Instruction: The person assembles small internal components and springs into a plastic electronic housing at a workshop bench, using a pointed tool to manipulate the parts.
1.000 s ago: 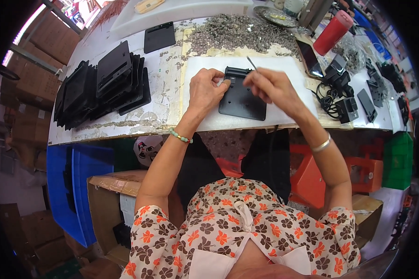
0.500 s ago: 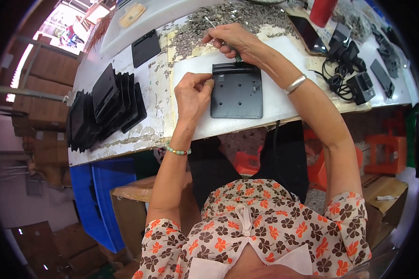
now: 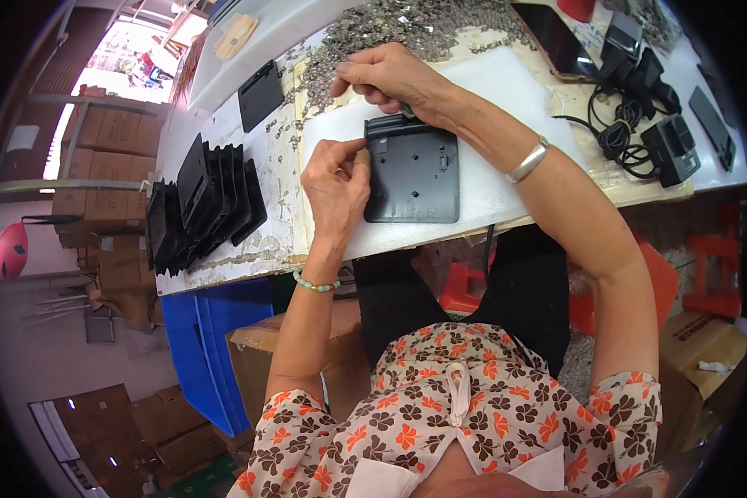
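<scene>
Head view. We see a dark grey square plate lying flat on a white foam pad on the desk, just in front of the person's body. Our left hand presses on the plate's left edge, fingers curled with thumb and forefinger against the rim, pinning it rather than lifting it. Our right hand reaches past the plate's far edge to the heap of small metal parts, fingertips pinched together; whether a part is already between them we cannot tell. A row of identical dark plates stands on edge to the left, and one more lies flat further back. Chargers and cables sit at the right.

Judgement: the step goes best if the left hand keeps the plate steady on the pad, and the right hand pinches out a single part, not a cluster, from the heap.
</scene>
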